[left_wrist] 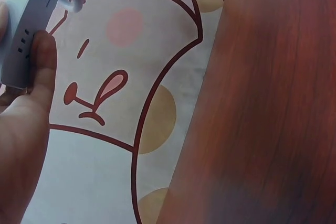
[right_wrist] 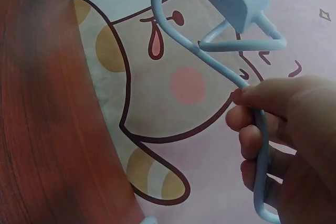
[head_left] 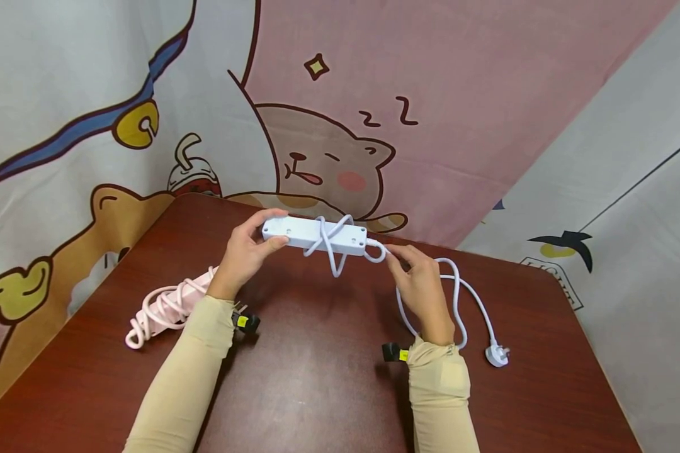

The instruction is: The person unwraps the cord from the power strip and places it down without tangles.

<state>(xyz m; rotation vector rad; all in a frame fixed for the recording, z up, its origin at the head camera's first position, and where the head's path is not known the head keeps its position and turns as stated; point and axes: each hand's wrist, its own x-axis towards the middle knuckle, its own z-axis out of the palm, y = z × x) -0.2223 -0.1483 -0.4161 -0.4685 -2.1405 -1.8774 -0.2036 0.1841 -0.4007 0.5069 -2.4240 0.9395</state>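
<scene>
A white power strip (head_left: 303, 234) is held up above the far part of the table, its cord looped loosely around its middle. My left hand (head_left: 248, 251) grips the strip's left end, thumb in front and fingers behind; outlet slots on the strip (left_wrist: 23, 40) show in the left wrist view. With thumb and fingers, my right hand (head_left: 420, 283) pinches the white cord (right_wrist: 220, 69) a little way from the strip's right end. The rest of the cord trails down to the table, ending in a white plug (head_left: 497, 354) on the right.
A pink power strip (head_left: 172, 307), wrapped in its own cord, lies on the brown table (head_left: 306, 377) to the left, partly behind my left forearm. Behind the table's far edge hangs a cartoon-print curtain (head_left: 459, 94).
</scene>
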